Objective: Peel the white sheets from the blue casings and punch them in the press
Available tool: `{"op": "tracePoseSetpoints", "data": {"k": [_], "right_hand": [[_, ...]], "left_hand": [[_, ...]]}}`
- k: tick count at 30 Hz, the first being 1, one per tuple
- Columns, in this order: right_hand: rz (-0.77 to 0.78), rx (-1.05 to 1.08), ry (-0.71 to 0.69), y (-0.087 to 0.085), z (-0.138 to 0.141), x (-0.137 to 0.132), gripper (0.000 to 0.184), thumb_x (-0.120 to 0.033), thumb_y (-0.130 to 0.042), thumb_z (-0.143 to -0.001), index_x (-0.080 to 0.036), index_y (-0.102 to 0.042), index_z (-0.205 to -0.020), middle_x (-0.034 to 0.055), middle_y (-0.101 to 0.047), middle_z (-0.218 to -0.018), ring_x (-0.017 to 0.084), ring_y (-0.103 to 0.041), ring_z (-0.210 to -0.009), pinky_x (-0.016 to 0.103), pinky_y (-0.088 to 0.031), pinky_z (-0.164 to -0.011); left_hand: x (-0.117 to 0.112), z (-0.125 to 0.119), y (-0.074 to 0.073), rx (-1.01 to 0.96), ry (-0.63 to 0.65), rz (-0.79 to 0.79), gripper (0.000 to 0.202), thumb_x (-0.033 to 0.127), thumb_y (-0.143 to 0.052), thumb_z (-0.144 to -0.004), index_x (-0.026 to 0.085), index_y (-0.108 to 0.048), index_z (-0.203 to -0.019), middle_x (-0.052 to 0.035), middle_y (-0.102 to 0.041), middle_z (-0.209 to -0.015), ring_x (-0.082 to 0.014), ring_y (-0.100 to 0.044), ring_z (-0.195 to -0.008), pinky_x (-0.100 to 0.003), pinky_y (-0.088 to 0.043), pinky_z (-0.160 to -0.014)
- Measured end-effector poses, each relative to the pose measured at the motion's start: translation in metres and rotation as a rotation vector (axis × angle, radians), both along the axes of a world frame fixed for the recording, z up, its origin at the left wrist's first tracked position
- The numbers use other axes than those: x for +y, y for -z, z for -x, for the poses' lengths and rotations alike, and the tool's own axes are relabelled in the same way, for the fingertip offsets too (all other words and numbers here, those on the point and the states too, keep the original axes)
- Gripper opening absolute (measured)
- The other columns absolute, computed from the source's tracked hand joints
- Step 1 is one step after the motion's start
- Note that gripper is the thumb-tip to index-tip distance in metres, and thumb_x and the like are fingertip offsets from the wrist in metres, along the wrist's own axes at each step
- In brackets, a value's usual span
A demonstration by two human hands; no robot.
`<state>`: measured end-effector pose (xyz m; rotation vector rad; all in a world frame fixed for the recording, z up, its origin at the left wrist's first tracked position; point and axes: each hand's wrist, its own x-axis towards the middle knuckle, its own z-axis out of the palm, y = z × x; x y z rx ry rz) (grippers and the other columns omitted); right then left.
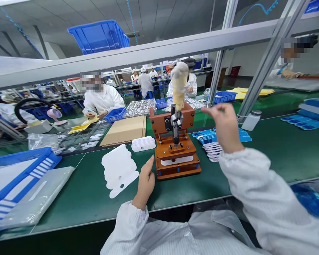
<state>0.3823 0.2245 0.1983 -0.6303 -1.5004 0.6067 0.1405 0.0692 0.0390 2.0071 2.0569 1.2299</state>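
Note:
In the head view an orange-brown hand press [175,152] stands on the green bench, its lever wrapped in yellowish padding [179,86] and raised upright. A white flat piece [177,160] lies between its plates. My left hand [146,180] is at the press's left side, fingers stretched, seemingly with nothing in it; I cannot tell whether it touches the frame. My right hand [225,124] is raised right of the lever, thumb and fingertips pinched together; what they hold, if anything, is too small to make out. White scalloped sheets [119,166] lie left of my left hand.
Beyond the press's left side sit a white stack [143,144] and cardboard [126,130]. Blue-and-white strips [212,150] lie right of it, near a white bottle [252,120]. A blue tray [42,157] is at left. Co-workers [102,95] sit across the bench.

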Motion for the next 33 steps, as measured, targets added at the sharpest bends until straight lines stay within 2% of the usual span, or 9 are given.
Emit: {"op": "tracePoseSetpoints", "data": {"k": [2, 4, 7, 9, 12, 16, 19, 24, 33], "right_hand": [[0.071, 0.077, -0.240, -0.063, 0.021, -0.001, 0.037, -0.043, -0.041, -0.091, -0.009, -0.047, -0.103, 0.0107, -0.062, -0.107, 0.019, -0.059, -0.104, 0.025, -0.045, -0.084], [0.178, 0.007, -0.527, -0.115, 0.042, -0.008, 0.048, -0.048, -0.026, -0.094, -0.009, -0.051, -0.105, 0.0062, -0.063, -0.095, 0.017, -0.064, -0.091, 0.026, -0.047, -0.075], [0.337, -0.232, -0.872, -0.144, 0.063, -0.028, 0.053, -0.046, -0.021, -0.096, -0.009, -0.057, -0.086, 0.0018, -0.061, -0.068, 0.013, -0.064, -0.059, 0.026, -0.046, -0.057], [0.131, -0.274, -0.903, -0.126, 0.067, -0.039, 0.052, -0.042, -0.026, -0.095, -0.012, -0.055, -0.064, -0.0015, -0.054, -0.052, 0.008, -0.054, -0.042, 0.021, -0.041, -0.047], [-0.363, -0.219, -0.807, -0.068, 0.067, -0.043, 0.049, -0.041, -0.042, -0.089, -0.016, -0.048, -0.046, -0.0024, -0.046, -0.043, 0.007, -0.047, -0.041, 0.023, -0.038, -0.049], [-0.672, -0.008, -0.713, -0.014, 0.072, -0.037, 0.039, -0.030, -0.039, -0.086, -0.018, -0.044, -0.049, 0.0015, -0.047, -0.047, 0.013, -0.044, -0.048, 0.034, -0.039, -0.058], [-0.682, 0.065, -0.672, -0.010, 0.077, -0.039, 0.033, -0.024, -0.038, -0.086, -0.017, -0.046, -0.055, 0.0031, -0.047, -0.051, 0.016, -0.048, -0.052, 0.036, -0.040, -0.062], [-0.684, 0.157, -0.695, -0.016, 0.080, -0.045, 0.031, -0.023, -0.036, -0.086, -0.017, -0.049, -0.059, 0.0027, -0.047, -0.050, 0.015, -0.046, -0.049, 0.036, -0.038, -0.060], [-0.648, 0.187, -0.531, -0.008, 0.084, -0.047, 0.038, -0.026, -0.029, -0.089, -0.020, -0.045, -0.055, 0.0019, -0.048, -0.049, 0.016, -0.045, -0.042, 0.035, -0.040, -0.051]], "left_hand": [[-0.004, -0.007, -0.002, -0.063, -0.055, -0.008, 0.057, 0.008, -0.027, -0.085, 0.019, -0.029, -0.141, -0.0073, -0.039, -0.144, -0.0173, -0.033, -0.134, -0.042, -0.036, -0.108], [-0.006, -0.014, -0.005, -0.131, -0.095, -0.003, 0.051, 0.016, -0.028, -0.091, 0.019, -0.027, -0.141, -0.0071, -0.037, -0.146, -0.0173, -0.032, -0.134, -0.041, -0.036, -0.108], [-0.005, -0.023, -0.007, -0.328, -0.125, 0.039, 0.047, 0.030, -0.025, -0.096, 0.021, -0.025, -0.142, -0.0052, -0.034, -0.147, -0.0187, -0.030, -0.135, -0.039, -0.036, -0.108], [-0.001, -0.025, -0.004, -0.450, -0.116, 0.075, 0.047, 0.034, -0.015, -0.098, 0.023, -0.020, -0.143, -0.0035, -0.030, -0.149, -0.0188, -0.030, -0.135, -0.037, -0.037, -0.108], [0.006, -0.024, 0.004, -0.561, -0.107, 0.088, 0.050, 0.036, -0.007, -0.097, 0.022, -0.015, -0.144, -0.0037, -0.024, -0.151, -0.0179, -0.028, -0.136, -0.038, -0.035, -0.110], [0.016, -0.026, 0.009, -0.726, -0.078, 0.114, 0.059, 0.048, -0.027, -0.094, 0.017, -0.020, -0.144, -0.0057, -0.018, -0.153, -0.0203, -0.019, -0.139, -0.042, -0.023, -0.115], [0.028, -0.028, 0.013, -0.814, -0.023, 0.125, 0.064, 0.051, -0.030, -0.092, 0.016, -0.021, -0.144, -0.0046, -0.020, -0.152, -0.0196, -0.019, -0.139, -0.039, -0.020, -0.116], [0.049, -0.025, 0.021, -0.881, -0.147, 0.122, 0.078, 0.066, -0.025, -0.085, 0.008, -0.036, -0.137, -0.0146, -0.039, -0.143, -0.0261, -0.033, -0.134, -0.037, -0.024, -0.115], [0.025, -0.039, 0.006, -0.875, -0.006, 0.034, 0.066, 0.060, -0.015, -0.091, 0.018, -0.032, -0.139, -0.0069, -0.041, -0.143, -0.0185, -0.036, -0.133, -0.033, -0.027, -0.113]]}}
